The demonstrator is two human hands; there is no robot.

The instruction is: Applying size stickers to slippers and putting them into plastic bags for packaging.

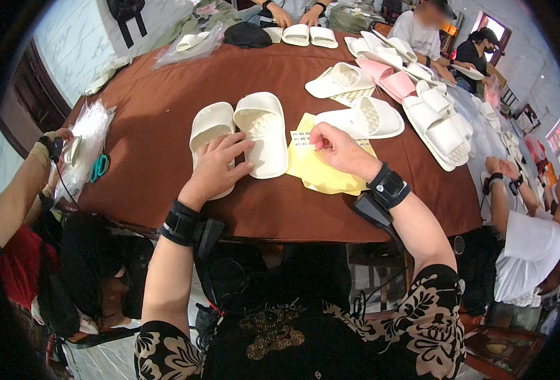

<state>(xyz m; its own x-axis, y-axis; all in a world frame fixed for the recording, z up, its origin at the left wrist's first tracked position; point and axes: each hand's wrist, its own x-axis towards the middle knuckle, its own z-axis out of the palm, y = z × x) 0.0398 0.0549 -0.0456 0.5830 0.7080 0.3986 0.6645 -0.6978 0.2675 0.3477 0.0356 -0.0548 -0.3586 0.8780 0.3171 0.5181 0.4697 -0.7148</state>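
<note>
Side by side before me lie two white slippers, the left slipper (211,120) and the right slipper (267,133). My left hand (218,164) rests on the left slipper with its fingers spread, the tips reaching the right slipper's edge. A yellow backing sheet (321,177) carrying small white printed stickers (300,138) lies right of the pair. Over this sheet my right hand (343,151) is closed in a pinch; whatever its fingertips hold is too small to make out. Just beyond it, another white slipper (362,119) overlaps the sheet's far edge.
More white slippers (435,126) and a pink slipper (388,80) are heaped at the right on the brown-covered table (166,88). Teal-handled scissors (99,168) and clear plastic bags (90,139) lie at the left. Co-workers sit around, one handling white slippers (296,35) opposite.
</note>
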